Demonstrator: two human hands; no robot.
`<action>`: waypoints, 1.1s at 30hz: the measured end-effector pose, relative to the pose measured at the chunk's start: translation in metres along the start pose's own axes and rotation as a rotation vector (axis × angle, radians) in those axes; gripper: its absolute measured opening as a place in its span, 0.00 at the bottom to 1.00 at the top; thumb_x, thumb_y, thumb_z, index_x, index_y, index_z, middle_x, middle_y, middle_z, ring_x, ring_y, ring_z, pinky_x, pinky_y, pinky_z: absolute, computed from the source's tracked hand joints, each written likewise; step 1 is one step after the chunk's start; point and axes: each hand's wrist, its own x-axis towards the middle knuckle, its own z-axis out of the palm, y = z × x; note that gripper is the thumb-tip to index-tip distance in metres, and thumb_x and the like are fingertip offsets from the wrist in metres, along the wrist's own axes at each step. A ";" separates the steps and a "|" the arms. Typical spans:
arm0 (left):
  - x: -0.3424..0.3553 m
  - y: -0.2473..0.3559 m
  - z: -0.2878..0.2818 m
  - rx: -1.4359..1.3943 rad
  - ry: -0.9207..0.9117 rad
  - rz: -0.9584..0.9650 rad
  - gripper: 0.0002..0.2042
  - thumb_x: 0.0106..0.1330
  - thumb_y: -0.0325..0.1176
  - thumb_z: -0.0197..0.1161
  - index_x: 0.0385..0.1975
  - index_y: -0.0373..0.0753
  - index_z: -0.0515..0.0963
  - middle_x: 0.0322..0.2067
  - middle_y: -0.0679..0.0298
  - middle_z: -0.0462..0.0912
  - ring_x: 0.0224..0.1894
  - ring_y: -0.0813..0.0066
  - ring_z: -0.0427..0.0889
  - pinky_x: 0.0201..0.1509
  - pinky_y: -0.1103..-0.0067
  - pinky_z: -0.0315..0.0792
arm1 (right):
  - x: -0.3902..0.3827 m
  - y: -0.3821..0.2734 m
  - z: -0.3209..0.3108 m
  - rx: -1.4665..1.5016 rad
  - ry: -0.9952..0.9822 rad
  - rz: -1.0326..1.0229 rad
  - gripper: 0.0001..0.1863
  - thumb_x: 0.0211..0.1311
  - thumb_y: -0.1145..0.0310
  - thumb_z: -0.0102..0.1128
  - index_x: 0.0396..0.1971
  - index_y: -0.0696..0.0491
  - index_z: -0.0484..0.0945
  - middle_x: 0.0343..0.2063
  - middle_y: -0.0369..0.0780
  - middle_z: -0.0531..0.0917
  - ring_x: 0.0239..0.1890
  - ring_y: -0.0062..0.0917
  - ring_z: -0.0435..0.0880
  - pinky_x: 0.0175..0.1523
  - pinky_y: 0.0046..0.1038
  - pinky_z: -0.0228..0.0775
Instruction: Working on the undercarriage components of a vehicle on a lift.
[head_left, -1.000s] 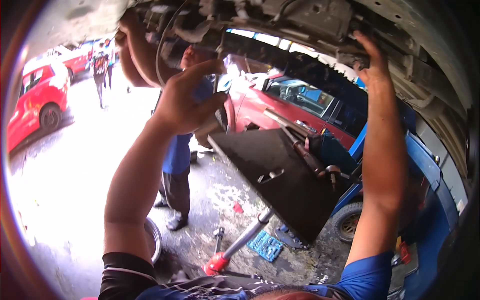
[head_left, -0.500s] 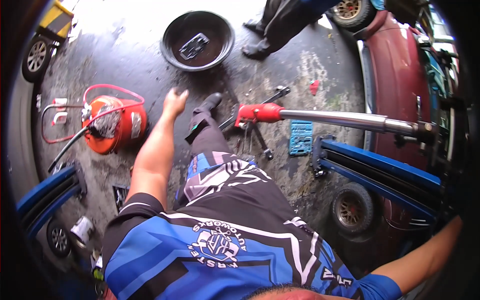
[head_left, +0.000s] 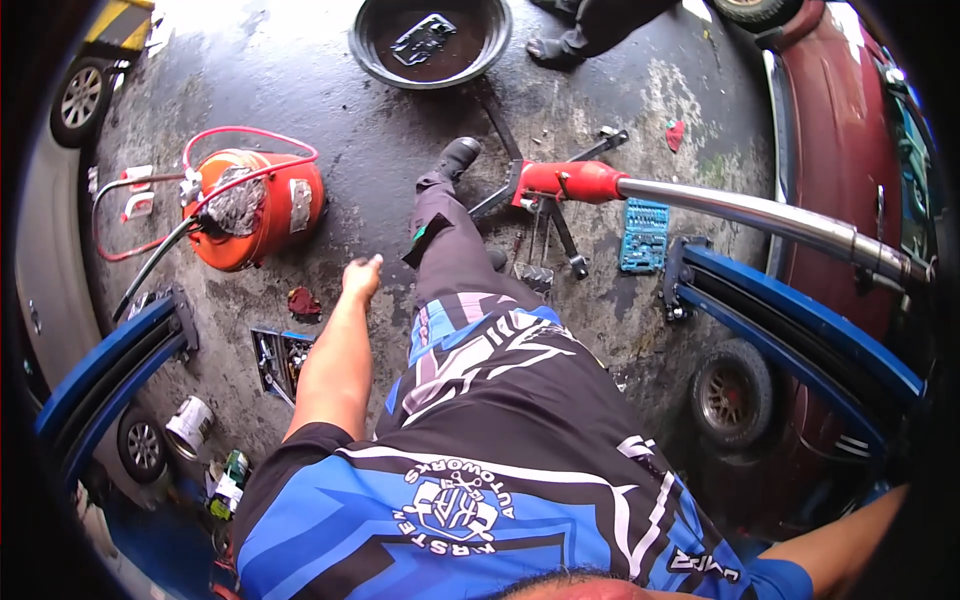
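My left hand (head_left: 362,277) hangs over the floor with its fingers curled; what they hold, if anything, does not show. It is left of my leg, nearest to a dark red rag (head_left: 304,303) and an orange pressure tank (head_left: 262,210) with a red hose. Below it, an open tray of tools (head_left: 277,358) is partly covered by my forearm. My right forearm (head_left: 840,545) runs off at the lower right, and the hand is out of sight. Ahead on the right, a red upright jack (head_left: 570,182) with a chrome post stands on splayed legs.
A black basin (head_left: 365,62) with dark liquid holds a flat black part (head_left: 424,40). Another person's legs (head_left: 610,30) are beside it. A teal socket set (head_left: 644,236), blue lift arms (head_left: 790,305), a loose wheel (head_left: 733,393) and a maroon vehicle (head_left: 835,130) lie right.
My left hand has come back from near the basin toward my body. The view has shifted, so the basin sits higher and the tool tray and rag now show.
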 end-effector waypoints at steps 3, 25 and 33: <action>0.014 0.048 0.011 -0.010 0.088 0.202 0.30 0.59 0.45 0.68 0.55 0.27 0.73 0.50 0.44 0.80 0.52 0.57 0.80 0.57 0.70 0.71 | -0.054 0.034 -0.047 -0.121 0.097 0.006 0.12 0.55 0.60 0.57 0.27 0.55 0.79 0.26 0.40 0.80 0.27 0.29 0.78 0.34 0.32 0.70; 0.140 0.228 0.343 0.896 -0.568 0.771 0.20 0.64 0.40 0.57 0.52 0.36 0.76 0.52 0.47 0.74 0.57 0.50 0.74 0.61 0.66 0.68 | -0.529 0.276 0.352 -0.200 -1.019 1.276 0.34 0.56 0.69 0.68 0.61 0.61 0.65 0.54 0.46 0.76 0.52 0.30 0.78 0.55 0.30 0.73; 0.269 0.280 0.478 1.204 -0.548 0.994 0.22 0.61 0.31 0.53 0.56 0.34 0.70 0.60 0.52 0.65 0.62 0.54 0.65 0.62 0.62 0.67 | -0.642 0.282 0.338 -0.413 -0.749 1.728 0.26 0.60 0.70 0.64 0.57 0.61 0.68 0.47 0.45 0.79 0.46 0.27 0.79 0.49 0.27 0.73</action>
